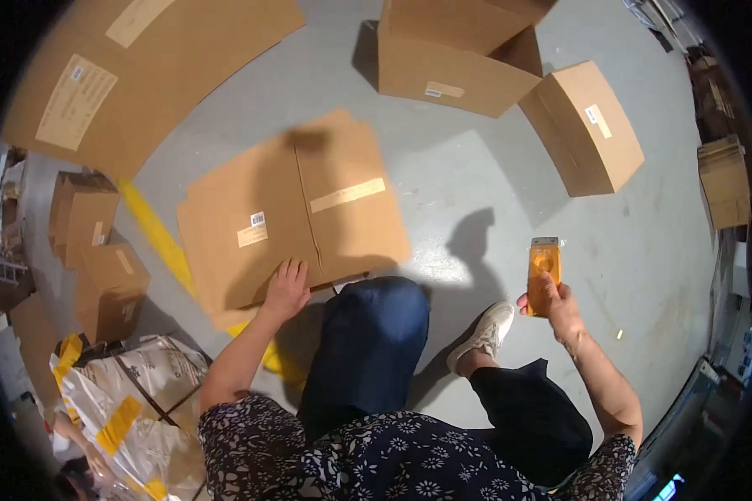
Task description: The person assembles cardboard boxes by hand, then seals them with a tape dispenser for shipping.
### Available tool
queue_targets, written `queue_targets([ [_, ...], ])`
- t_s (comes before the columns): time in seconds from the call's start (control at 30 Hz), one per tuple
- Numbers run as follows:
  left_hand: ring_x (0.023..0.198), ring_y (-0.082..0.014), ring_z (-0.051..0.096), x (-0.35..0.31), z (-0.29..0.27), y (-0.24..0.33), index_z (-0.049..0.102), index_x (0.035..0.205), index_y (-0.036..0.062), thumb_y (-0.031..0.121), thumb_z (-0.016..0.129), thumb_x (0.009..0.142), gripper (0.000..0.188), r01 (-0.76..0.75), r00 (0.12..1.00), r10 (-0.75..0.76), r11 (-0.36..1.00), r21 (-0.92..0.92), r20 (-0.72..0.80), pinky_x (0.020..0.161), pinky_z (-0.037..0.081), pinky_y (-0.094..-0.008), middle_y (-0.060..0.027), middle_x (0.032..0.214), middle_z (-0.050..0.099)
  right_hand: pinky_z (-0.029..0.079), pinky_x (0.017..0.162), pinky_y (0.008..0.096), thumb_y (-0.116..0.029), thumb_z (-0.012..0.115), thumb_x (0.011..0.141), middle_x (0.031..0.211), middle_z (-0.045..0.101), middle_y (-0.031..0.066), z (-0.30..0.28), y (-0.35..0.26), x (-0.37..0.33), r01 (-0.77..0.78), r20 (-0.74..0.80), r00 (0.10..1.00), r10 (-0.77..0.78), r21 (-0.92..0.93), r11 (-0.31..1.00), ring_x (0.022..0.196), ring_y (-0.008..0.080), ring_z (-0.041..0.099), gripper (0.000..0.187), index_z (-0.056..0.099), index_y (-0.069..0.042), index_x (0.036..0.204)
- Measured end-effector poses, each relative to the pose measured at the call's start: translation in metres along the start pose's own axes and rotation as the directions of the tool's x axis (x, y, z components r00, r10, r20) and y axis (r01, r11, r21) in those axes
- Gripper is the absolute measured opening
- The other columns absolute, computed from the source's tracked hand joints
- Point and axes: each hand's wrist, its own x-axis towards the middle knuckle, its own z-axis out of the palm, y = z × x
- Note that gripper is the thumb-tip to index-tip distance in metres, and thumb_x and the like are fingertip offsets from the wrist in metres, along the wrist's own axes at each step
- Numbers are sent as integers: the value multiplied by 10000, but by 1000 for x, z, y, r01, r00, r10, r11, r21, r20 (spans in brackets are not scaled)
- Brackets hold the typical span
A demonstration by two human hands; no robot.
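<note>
A flattened cardboard box (342, 225) lies before me on the floor, with paper labels and a seam down its middle. My left hand (287, 290) rests over its near edge, fingers laid flat on top; the thumb is hard to make out. Off to the right, above the floor, my right hand (557, 307) is closed round an orange tape dispenser (540, 288), as it looks from its round hub and grey toothed end. That end points away from me. My left knee is close to the box's near edge.
Open cartons (459, 79) and a closed-looking carton (589, 129) stand ahead and right. A large cardboard piece (200, 50) fills the far left. Small boxes (113, 292), a white wrapped bundle (150, 401) and another person's arm (88, 442) are left. Yellow tape (154, 225) marks the floor.
</note>
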Motion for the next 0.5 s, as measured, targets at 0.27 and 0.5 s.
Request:
queue_targets([
  [0.27,1054,-320,543,61,-76,58,524,1162,-45,170,541,778,440,-214,882,292,947,239,-369,896,437,-408,-175,1121,567,517,593,330,-364,408,987,714,631,150,-25,-10,-7,9,25,1000,-9,19,1000,570,228,605,409,517,30,981],
  [0.5,1043,-354,568,66,-78,82,538,1138,-89,112,466,810,391,-203,915,274,947,250,-295,900,446,-396,-252,1099,580,518,561,338,-320,386,996,724,634,168,-24,-36,-25,11,117,993,-7,-36,999,564,242,605,396,504,54,1049],
])
